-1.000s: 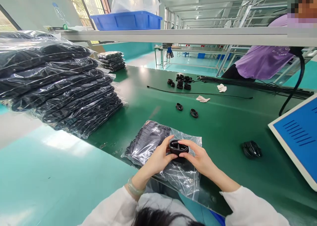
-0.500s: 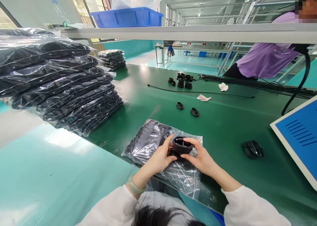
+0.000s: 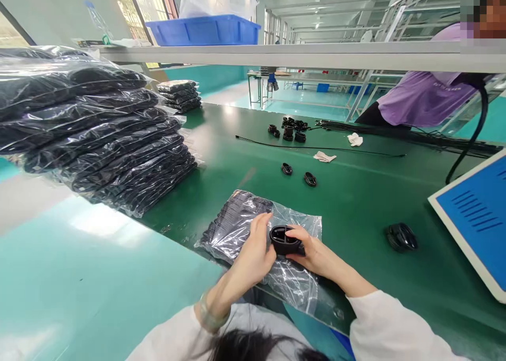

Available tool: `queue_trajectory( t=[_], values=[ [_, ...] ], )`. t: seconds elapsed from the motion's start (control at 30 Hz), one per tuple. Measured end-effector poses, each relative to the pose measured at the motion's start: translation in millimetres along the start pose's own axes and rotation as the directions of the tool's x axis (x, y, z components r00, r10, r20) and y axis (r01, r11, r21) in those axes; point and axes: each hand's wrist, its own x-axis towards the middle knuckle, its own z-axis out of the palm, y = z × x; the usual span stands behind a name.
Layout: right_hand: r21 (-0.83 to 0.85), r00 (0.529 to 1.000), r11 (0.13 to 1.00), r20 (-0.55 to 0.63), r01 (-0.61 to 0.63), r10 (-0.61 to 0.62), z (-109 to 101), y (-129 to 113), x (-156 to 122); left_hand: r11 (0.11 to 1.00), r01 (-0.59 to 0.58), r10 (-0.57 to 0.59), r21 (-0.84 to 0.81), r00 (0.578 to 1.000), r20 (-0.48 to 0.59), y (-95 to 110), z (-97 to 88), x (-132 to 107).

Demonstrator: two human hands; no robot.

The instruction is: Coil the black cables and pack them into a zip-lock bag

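A black cable wound into an oval coil is held just above a clear plastic bag. My right hand is closed on the coil's right side, thumb below and fingers over its top edge. Against the coil's left side is my left hand, its fingers close together and its thumb near the front; the fingertips are partly hidden. Inside the left half of the bag lie dark, tightly packed coils, under shiny film. Two small black cable coils rest on the green table farther off.
A larger black coil lies at right, near a blue box. Stacked bagged bundles rise at left. Small coils, long cables and white scraps lie farther back. A shelf crosses above; a person in purple stands beyond.
The coil has moved slightly left and down. My left fingers have shifted from gripping around it to lying along its left side. The right hand has moved left with the coil.
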Motion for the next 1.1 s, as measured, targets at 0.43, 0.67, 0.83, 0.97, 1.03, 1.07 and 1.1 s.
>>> queue_trajectory(
  t=[0.43,0.67,0.83,0.97,1.03,1.07,1.1],
  values=[
    [0.384,0.477,0.874,-0.733,-0.297,0.484,-44,-54,-18,0.791,-0.031,-0.229,0.611,0.911,0.343,62,78.1,19],
    [0.611,0.144,0.753,-0.745,-0.246,0.651,16,-83,-15,0.851,0.078,-0.199,0.52,0.963,0.181,46,60.2,23],
    [0.712,0.393,0.621,-0.495,-0.328,0.775,21,-84,-18,0.884,0.155,-0.174,0.441,0.985,0.004,59,43.9,24],
    [0.656,0.63,0.545,-0.134,-0.522,0.765,-12,-80,-10,0.878,0.093,-0.094,0.47,0.995,-0.022,70,42.7,21],
    [0.606,0.714,0.539,0.07,-0.586,0.697,-30,-74,1,0.866,0.012,-0.007,0.499,1.0,-0.011,73,47.2,17],
    [0.569,0.73,0.549,0.138,-0.612,0.67,-37,-69,8,0.857,-0.04,0.048,0.514,0.999,-0.002,74,50.3,14],
    [0.536,0.734,0.561,0.177,-0.631,0.656,-41,-65,14,0.844,-0.094,0.106,0.527,0.994,0.008,74,53.7,12]
  ],
)
